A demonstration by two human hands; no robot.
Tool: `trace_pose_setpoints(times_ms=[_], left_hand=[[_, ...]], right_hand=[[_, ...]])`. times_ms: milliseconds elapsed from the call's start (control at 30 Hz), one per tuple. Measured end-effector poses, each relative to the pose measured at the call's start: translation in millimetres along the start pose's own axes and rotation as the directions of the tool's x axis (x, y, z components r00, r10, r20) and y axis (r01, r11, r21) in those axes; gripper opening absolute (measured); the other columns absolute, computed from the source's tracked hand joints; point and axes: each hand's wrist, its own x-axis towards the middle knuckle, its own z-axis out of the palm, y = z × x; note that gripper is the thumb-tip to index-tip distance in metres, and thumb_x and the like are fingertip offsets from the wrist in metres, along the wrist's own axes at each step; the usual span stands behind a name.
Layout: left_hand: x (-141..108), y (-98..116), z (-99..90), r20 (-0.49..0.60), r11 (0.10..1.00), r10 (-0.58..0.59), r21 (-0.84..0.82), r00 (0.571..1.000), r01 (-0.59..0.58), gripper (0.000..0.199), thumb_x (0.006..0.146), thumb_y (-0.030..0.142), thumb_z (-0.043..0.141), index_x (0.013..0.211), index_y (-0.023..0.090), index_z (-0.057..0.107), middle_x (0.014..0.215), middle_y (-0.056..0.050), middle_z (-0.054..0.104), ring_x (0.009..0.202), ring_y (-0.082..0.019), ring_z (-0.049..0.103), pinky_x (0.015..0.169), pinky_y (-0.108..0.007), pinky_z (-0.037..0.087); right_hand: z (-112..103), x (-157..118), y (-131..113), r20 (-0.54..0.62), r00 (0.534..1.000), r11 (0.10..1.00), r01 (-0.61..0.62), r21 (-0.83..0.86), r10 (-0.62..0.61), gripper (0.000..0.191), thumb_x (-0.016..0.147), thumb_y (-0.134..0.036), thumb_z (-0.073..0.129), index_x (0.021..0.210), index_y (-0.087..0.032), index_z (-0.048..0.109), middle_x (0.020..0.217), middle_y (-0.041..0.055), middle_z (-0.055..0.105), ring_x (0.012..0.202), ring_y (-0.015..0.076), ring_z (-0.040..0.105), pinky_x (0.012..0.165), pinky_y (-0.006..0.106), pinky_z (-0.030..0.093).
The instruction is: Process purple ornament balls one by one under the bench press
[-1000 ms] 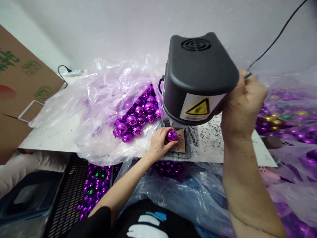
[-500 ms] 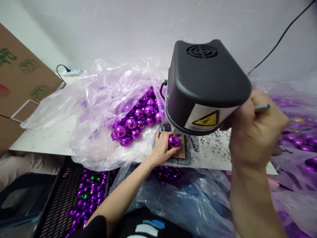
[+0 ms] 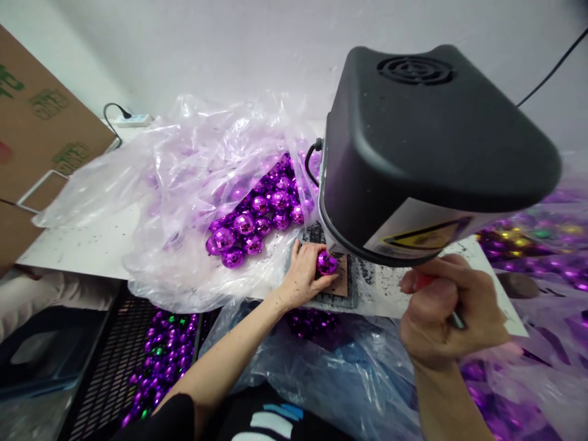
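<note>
My left hand (image 3: 304, 269) is closed round one shiny purple mirror-faceted ball (image 3: 326, 263). It keeps the ball on a small brown board (image 3: 339, 285) over a grey metal base, under the front of a black bench machine (image 3: 441, 135). The machine's working tip above the ball is hidden by its housing. Just below the housing's right side, my right hand (image 3: 452, 306) is closed in a fist round a metal lever (image 3: 458, 320) with a red part (image 3: 425, 280) showing between the fingers.
Many purple balls (image 3: 244, 222) spill from a clear plastic bag (image 3: 184, 159) left of the machine. A black crate (image 3: 98, 367) holds purple and green beads below. Dark shavings cover the white table (image 3: 110, 245). A cardboard box (image 3: 41, 122) stands left; a person's leg (image 3: 59, 297) shows below.
My right hand has come down and left with the lever, from beside the machine to below its housing. The view has shifted, so the machine looks larger. My left hand still holds the ball.
</note>
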Motion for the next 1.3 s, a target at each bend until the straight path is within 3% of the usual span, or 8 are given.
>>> trace_pose_setpoints(times_ms=[167, 400, 767, 1000, 1133, 1200, 1300], left_hand=[[0.2, 1.0, 0.2, 0.018, 0.999, -0.035, 0.024, 0.999, 0.035, 0.043, 0.088, 0.038, 0.065, 0.125, 0.02, 0.052, 0.119, -0.01, 0.063, 0.12, -0.03, 0.053, 0.116, -0.053, 0.026], [-0.3, 2.0, -0.1, 0.008, 1.0, -0.019, 0.017, 1.0, 0.019, 0.044, 0.088, 0.037, 0.066, 0.126, 0.02, 0.051, 0.117, -0.009, 0.063, 0.119, -0.03, 0.054, 0.117, -0.052, 0.024], [2.5, -3.5, 3.1, 0.017, 0.999, 0.011, 0.047, 1.0, -0.011, 0.047, 0.087, 0.04, 0.067, 0.125, 0.022, 0.047, 0.123, -0.009, 0.06, 0.122, -0.029, 0.051, 0.122, -0.053, 0.014], [2.3, -5.0, 5.6, -0.013, 0.998, 0.023, 0.064, 1.0, -0.022, 0.045, 0.086, 0.038, 0.068, 0.122, 0.022, 0.046, 0.117, -0.007, 0.06, 0.116, -0.026, 0.054, 0.121, -0.054, 0.015], [1.7, -7.0, 6.8, -0.016, 0.995, 0.034, 0.091, 0.999, -0.033, 0.048, 0.086, 0.039, 0.069, 0.125, 0.023, 0.045, 0.118, -0.007, 0.06, 0.119, -0.026, 0.054, 0.122, -0.054, 0.016], [1.7, -8.3, 7.7, -0.021, 0.994, 0.048, 0.104, 0.999, -0.046, 0.049, 0.086, 0.039, 0.068, 0.125, 0.022, 0.046, 0.119, -0.008, 0.06, 0.12, -0.026, 0.054, 0.122, -0.054, 0.016], [1.6, -7.6, 6.9, -0.031, 0.992, 0.068, 0.105, 0.997, -0.065, 0.05, 0.086, 0.04, 0.069, 0.126, 0.022, 0.046, 0.121, -0.008, 0.061, 0.12, -0.026, 0.055, 0.122, -0.054, 0.016]], right_hand=[[11.4, -6.0, 8.6, -0.128, 0.99, 0.996, 0.058, 0.061, -0.05, 0.018, 0.083, -0.014, 0.048, 0.085, -0.017, 0.066, 0.057, -0.0002, 0.048, 0.053, 0.0087, 0.046, 0.05, 0.024, 0.033], [21.9, -15.6, 19.4, -0.202, 0.979, 0.982, 0.072, 0.172, -0.036, 0.016, 0.084, -0.016, 0.049, 0.087, -0.018, 0.064, 0.06, -0.0018, 0.045, 0.051, 0.0081, 0.048, 0.05, 0.025, 0.04], [22.1, -30.7, 29.0, -0.191, 0.981, 0.979, 0.007, 0.202, 0.033, 0.015, 0.088, -0.023, 0.045, 0.09, -0.02, 0.059, 0.066, -0.0004, 0.051, 0.054, 0.0106, 0.051, 0.052, 0.03, 0.045], [25.1, -38.3, 37.1, -0.162, 0.986, 0.987, 0.071, 0.143, -0.048, 0.019, 0.092, -0.029, 0.047, 0.086, -0.013, 0.055, 0.06, -0.0024, 0.05, 0.058, 0.007, 0.053, 0.062, 0.025, 0.047], [15.4, -13.7, 18.3, -0.148, 0.989, 0.993, 0.029, 0.113, -0.012, 0.027, 0.094, -0.032, 0.046, 0.081, -0.011, 0.057, 0.057, -0.0034, 0.048, 0.052, 0.0045, 0.05, 0.056, 0.02, 0.042], [9.5, 11.3, 5.0, -0.103, 0.993, 0.995, -0.047, 0.086, 0.055, 0.031, 0.095, -0.032, 0.045, 0.078, -0.01, 0.061, 0.056, -0.0023, 0.048, 0.048, 0.0042, 0.048, 0.045, 0.018, 0.031], [7.2, 52.6, -7.6, 0.007, 0.985, 0.981, -0.17, 0.097, 0.17, 0.043, 0.094, -0.042, 0.046, 0.072, -0.009, 0.059, 0.053, -0.0028, 0.04, 0.043, 0.0039, 0.042, 0.042, 0.019, 0.03]])
